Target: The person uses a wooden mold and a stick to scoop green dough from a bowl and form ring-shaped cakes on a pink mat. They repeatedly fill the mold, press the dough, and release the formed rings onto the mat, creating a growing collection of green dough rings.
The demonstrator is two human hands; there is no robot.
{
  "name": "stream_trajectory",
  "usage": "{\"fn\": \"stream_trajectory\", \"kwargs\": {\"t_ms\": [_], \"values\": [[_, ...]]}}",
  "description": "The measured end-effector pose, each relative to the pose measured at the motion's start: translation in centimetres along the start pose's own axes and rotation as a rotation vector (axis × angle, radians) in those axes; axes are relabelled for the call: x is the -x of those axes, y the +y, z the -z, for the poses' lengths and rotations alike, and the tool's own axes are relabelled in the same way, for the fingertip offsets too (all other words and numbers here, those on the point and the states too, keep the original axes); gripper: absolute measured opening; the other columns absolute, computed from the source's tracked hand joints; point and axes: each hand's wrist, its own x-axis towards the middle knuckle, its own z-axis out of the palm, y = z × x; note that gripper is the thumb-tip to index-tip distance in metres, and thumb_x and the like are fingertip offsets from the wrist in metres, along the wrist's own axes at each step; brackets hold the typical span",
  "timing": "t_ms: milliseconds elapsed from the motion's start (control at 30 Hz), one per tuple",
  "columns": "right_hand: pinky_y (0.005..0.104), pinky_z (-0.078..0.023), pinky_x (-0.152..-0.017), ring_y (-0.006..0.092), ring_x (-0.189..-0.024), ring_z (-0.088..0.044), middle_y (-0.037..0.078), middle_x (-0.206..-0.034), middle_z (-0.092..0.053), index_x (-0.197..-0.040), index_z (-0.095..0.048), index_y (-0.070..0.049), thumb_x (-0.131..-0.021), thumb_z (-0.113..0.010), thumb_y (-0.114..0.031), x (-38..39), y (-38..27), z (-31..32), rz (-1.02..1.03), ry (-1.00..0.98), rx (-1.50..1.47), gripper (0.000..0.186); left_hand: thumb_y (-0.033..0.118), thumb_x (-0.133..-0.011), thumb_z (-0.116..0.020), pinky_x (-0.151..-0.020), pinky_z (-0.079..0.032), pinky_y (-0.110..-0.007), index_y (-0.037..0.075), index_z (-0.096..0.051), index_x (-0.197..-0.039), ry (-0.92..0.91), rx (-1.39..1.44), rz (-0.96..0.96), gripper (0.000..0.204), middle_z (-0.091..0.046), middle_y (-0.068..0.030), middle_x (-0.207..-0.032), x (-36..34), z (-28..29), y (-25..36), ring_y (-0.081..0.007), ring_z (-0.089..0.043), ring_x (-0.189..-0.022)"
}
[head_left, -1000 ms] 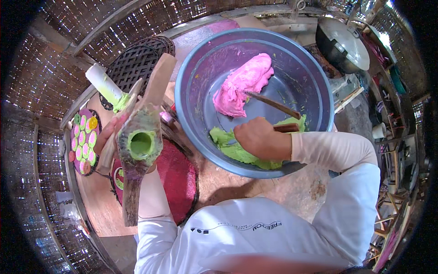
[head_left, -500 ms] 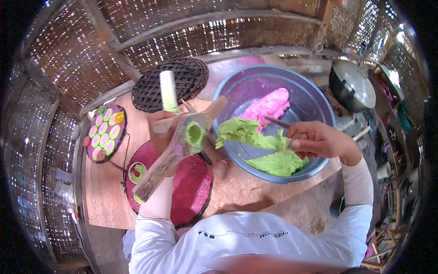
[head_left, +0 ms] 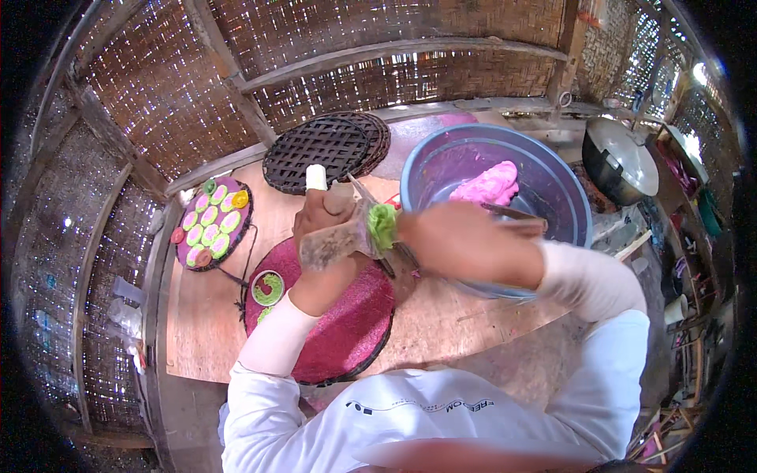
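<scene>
I work in a rustic bamboo-walled cooking hut: woven bamboo walls [head_left: 158, 87] at twelve o'clock, a metal pot [head_left: 623, 162] at two, my wooden surface [head_left: 205, 315] below.

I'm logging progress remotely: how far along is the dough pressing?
Done: a tray of green and pink pieces, plus one green spiral on the magenta mat. In hand: the left hand holds the wooden press while the right hand loads green dough. Left: pink dough in the basin.

No packages, labels, signs, screens
</scene>
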Motion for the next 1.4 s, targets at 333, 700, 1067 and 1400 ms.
{"fn": "stream_trajectory", "kwargs": {"t_ms": [333,700,1067,1400], "values": [[0.033,-0.047,-0.045,0.0229,-0.054,-0.06,0.009,-0.066,-0.058,-0.082,-0.055,-0.007,-0.075,-0.056,-0.009,6.5,-4.5,0.8,-0.125,0.356,0.104,0.008,0.032,-0.067,-0.066,-0.067,-0.041,-0.043,0.012,-0.061,-0.083,0.175,-0.084,-0.276,0.025,-0.051,-0.0108,-0.085,-2.9,1.3,-7.5,-0.0312,-0.049,-0.083],[0.0381,-0.047,-0.048,0.031,-0.058,-0.06,0.016,-0.072,-0.061,-0.092,-0.06,-0.003,-0.081,-0.059,-0.014,4.2,-4.6,-5.7,-0.269,0.722,-0.263,0.015,0.009,-0.068,-0.071,-0.076,-0.045,-0.034,0.005,-0.051,-0.101,0.389,0.427,-0.244,0.038,-0.058,-0.0071,-0.091,-0.4,-3.6,-3.9,-0.0219,-0.057,-0.085],[0.0391,-0.05,-0.056,0.0293,-0.064,-0.064,0.012,-0.07,-0.064,-0.081,-0.068,-0.015,-0.08,-0.056,-0.026,12.6,2.6,2.5,-0.676,0.006,0.232,0.017,0.013,-0.08,-0.06,-0.079,-0.046,-0.036,0.004,-0.057,-0.1,0.288,0.224,-0.172,0.022,-0.06,-0.0066,-0.092,-1.3,2.1,-10.4,-0.021,-0.057,-0.085],[0.0402,-0.051,-0.06,0.0289,-0.07,-0.065,0.019,-0.078,-0.064,-0.068,-0.066,-0.005,-0.077,-0.053,-0.017,11.5,6.3,-3.4,-0.589,0.008,0.429,0.02,0.013,-0.064,-0.072,-0.076,-0.036,-0.029,0.016,-0.053,-0.075,-0.371,1.758,-0.263,0.022,-0.038,-0.004,-0.089,-1.3,4.4,-3.9,-0.0162,-0.043,-0.076]]}}
